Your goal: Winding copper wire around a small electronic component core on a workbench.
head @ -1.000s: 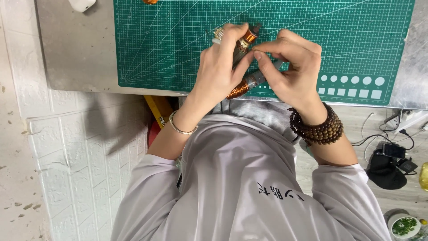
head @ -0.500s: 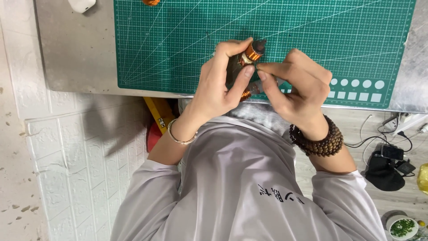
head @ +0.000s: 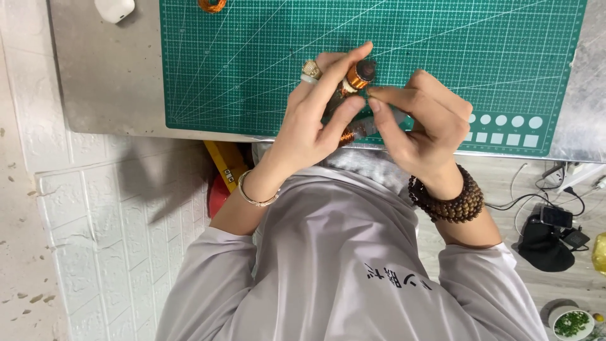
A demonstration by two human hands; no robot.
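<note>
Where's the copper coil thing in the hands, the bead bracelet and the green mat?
coil (head: 358,77), head view, its copper winding.
bracelet (head: 449,205), head view, the brown beads.
mat (head: 252,57), head view, bare gridded part.

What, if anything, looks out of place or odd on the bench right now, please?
Little stands out. A copper coil lies loose at the far edge of the green mat, partly cut off by the frame. The left hand and right hand together hold a small copper-wound part, which looks intact.

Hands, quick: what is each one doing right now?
Left hand: closed on the small copper-wound motor rotor with a dark end cap.
Right hand: fingertips pinch at the same rotor, beside the coil.
</note>
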